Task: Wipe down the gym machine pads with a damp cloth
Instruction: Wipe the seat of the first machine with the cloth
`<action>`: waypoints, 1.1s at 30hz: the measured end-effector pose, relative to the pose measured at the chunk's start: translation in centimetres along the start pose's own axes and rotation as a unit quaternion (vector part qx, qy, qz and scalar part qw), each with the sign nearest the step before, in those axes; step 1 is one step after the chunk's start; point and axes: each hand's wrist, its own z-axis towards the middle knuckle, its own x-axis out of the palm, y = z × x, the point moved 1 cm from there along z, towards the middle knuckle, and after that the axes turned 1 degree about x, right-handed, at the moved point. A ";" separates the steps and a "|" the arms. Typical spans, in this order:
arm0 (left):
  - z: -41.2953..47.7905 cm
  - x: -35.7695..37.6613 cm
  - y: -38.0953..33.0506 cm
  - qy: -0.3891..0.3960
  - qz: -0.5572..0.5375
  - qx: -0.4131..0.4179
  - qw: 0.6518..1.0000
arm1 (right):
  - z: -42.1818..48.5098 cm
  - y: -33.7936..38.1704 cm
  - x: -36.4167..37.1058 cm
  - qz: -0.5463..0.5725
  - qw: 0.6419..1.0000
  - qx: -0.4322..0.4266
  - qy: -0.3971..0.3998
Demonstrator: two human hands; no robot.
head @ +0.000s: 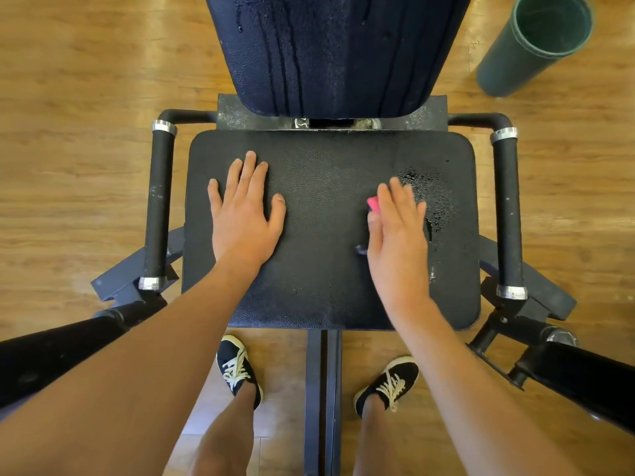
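The black seat pad (pixel 323 262) of the gym machine lies flat below me. The dark back pad (pixel 330 49) rises behind it, with wet streaks running down it. My left hand (pixel 245 214) rests flat on the left half of the seat pad, fingers straight and spread. My right hand (pixel 398 231), blurred, is over the right half and holds a small object with a pink tip (pixel 374 205). The rest of that object is hidden under the palm, apart from a dark bit at the thumb side. A patch of water droplets (pixel 433 197) lies just right of this hand. No cloth shows.
Black padded handles stand on the left (pixel 158 207) and right (pixel 508 214) of the seat. A dark green cylindrical bin (pixel 529 46) stands on the wooden floor at the far right. The machine's centre beam (pixel 323 400) runs between my two shoes.
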 end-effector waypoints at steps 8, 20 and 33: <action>0.0 0.0 0.4 0.005 0.011 0.000 1.000 | 7.5 0.2 0.4 -0.063 0.998 -0.018 0.007; 0.1 -0.3 0.2 0.005 0.017 0.003 1.000 | 11.2 1.1 0.5 -0.136 0.990 -0.028 0.010; 0.0 -0.2 0.2 0.009 0.019 0.002 1.000 | 7.5 0.1 1.5 -0.082 0.997 -0.010 0.008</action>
